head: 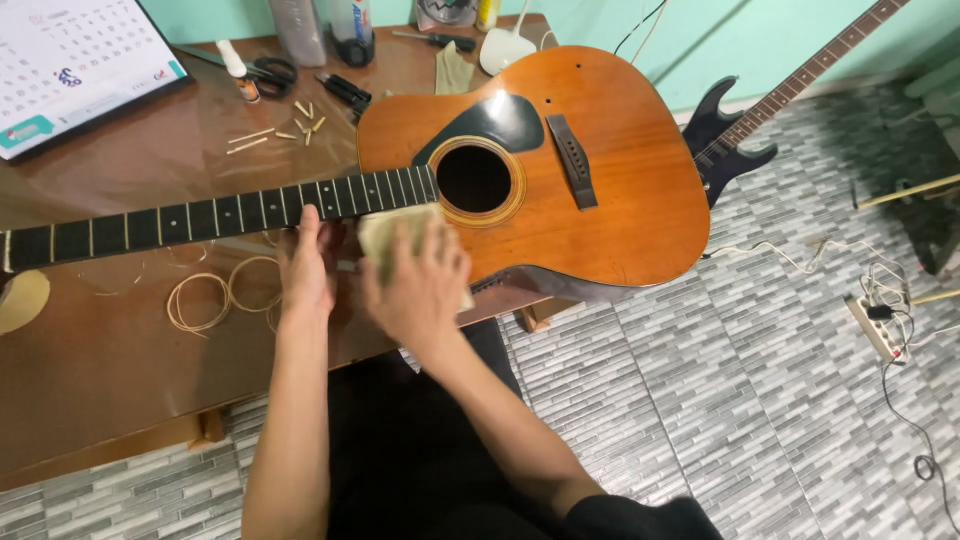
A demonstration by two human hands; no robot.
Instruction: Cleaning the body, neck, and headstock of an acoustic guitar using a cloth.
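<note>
While hands [370,270] press cloth [385,235], guitar [610,170] stringless.
</note>
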